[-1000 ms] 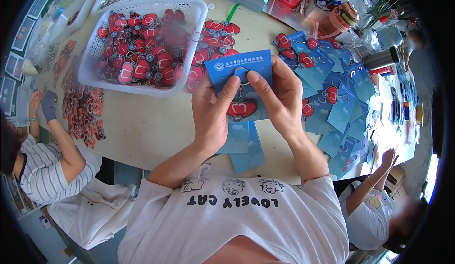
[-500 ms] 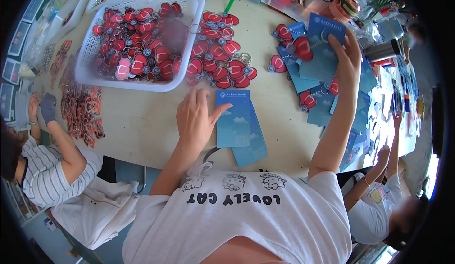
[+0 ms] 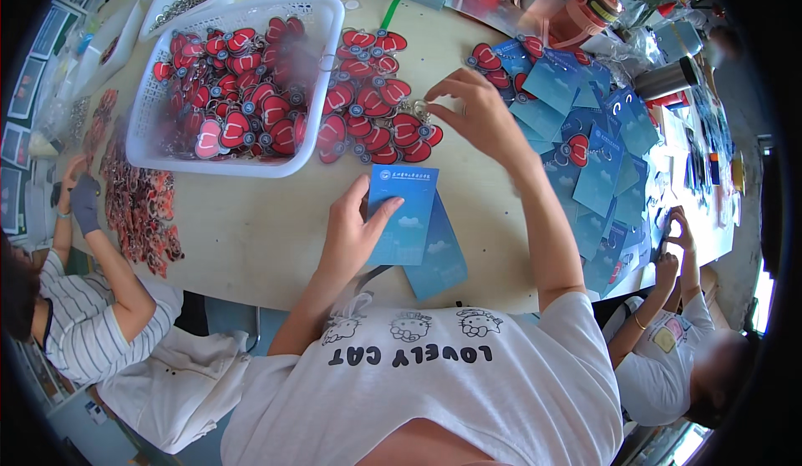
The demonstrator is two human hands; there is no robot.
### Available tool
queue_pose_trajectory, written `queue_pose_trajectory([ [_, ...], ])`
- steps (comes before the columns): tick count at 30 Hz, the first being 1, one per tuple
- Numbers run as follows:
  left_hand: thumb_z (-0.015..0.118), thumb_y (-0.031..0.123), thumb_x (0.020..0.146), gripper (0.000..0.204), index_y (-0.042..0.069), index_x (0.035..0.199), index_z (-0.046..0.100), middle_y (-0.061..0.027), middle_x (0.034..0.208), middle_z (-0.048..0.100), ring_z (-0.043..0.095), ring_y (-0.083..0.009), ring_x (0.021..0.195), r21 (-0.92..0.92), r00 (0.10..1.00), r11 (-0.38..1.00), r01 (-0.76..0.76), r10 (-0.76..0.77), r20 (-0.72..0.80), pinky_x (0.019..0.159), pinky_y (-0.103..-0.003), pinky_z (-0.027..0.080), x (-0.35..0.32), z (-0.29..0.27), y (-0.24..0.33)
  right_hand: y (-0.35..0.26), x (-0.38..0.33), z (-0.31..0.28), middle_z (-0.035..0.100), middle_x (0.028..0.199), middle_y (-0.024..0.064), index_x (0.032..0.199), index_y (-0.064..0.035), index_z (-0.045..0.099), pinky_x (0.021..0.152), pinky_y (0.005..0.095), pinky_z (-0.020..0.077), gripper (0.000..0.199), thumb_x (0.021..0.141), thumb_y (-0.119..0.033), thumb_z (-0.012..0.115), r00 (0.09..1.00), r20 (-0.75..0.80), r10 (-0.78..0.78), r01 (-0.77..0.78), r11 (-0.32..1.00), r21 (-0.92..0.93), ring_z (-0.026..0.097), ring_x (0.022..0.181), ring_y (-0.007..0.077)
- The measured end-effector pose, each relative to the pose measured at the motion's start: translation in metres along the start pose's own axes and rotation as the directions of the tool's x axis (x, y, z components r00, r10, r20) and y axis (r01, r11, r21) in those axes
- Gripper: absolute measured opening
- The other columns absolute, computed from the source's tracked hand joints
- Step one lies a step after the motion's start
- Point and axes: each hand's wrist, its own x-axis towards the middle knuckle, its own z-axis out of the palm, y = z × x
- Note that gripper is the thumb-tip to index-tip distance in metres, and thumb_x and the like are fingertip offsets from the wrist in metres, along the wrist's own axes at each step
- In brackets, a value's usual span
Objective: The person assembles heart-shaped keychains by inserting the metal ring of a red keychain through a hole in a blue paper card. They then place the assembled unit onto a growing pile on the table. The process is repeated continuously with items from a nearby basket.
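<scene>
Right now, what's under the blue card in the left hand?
Behind the held card, gripped by the left hand, another blue card peeks out at the right and bottom. The rest of it is covered, so I can't tell what else is hidden there.

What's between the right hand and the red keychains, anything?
Nothing visible. The right hand is beside the keychains, close to their rings; whether it's touching, I can't tell. The left hand holds a blue card, lower down.

Smooth paper card (image 3: 404,215), glossy keychains (image 3: 372,101), metal rings (image 3: 417,108), plastic basket (image 3: 221,168)
</scene>
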Motion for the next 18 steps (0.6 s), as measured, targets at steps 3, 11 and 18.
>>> queue_pose_trajectory([
  [3, 0.064, 0.012, 0.093, 0.023, -0.003, 0.109, 0.057, -0.0047, 0.094, 0.064, 0.058, -0.0082, 0.089, -0.208, 0.999, 0.978, 0.021, -0.014, 0.032, 0.077, -0.024, 0.047, -0.004, -0.008, 0.008, 0.005, 0.002, 0.013, 0.061, 0.095, 0.0098, 0.095, -0.0066, 0.069, 0.079, 0.0350, 0.0492, 0.019, 0.082, -0.019, 0.073, 1.000, 0.005, 0.013, -0.012, 0.993, -0.119, 0.060, 0.090, 0.0240],
  [11, 0.059, 0.010, 0.096, 0.025, -0.001, 0.118, 0.055, -0.0018, 0.101, 0.061, 0.054, -0.0065, 0.090, -0.347, 0.983, 0.934, -0.092, 0.030, -0.179, 0.080, -0.023, 0.044, 0.005, -0.018, 0.015, 0.011, 0.002, 0.006, 0.067, 0.083, 0.0083, 0.087, -0.0030, 0.068, 0.066, 0.0297, 0.0510, 0.012, 0.079, -0.011, 0.073, 0.984, 0.093, 0.152, -0.164, 0.976, 0.144, 0.066, 0.075, 0.0194],
  [18, 0.052, 0.010, 0.099, 0.022, -0.001, 0.117, 0.053, -0.0022, 0.100, 0.060, 0.052, -0.0064, 0.090, -0.208, 0.896, 0.928, -0.311, 0.213, -0.390, 0.081, -0.024, 0.043, 0.021, -0.013, 0.037, -0.027, -0.002, -0.040, 0.067, 0.079, -0.0002, 0.091, -0.0008, 0.067, 0.063, 0.0201, 0.0461, 0.013, 0.086, -0.012, 0.071, 0.955, 0.191, 0.226, -0.296, 0.715, 0.634, 0.061, 0.074, 0.0050],
])
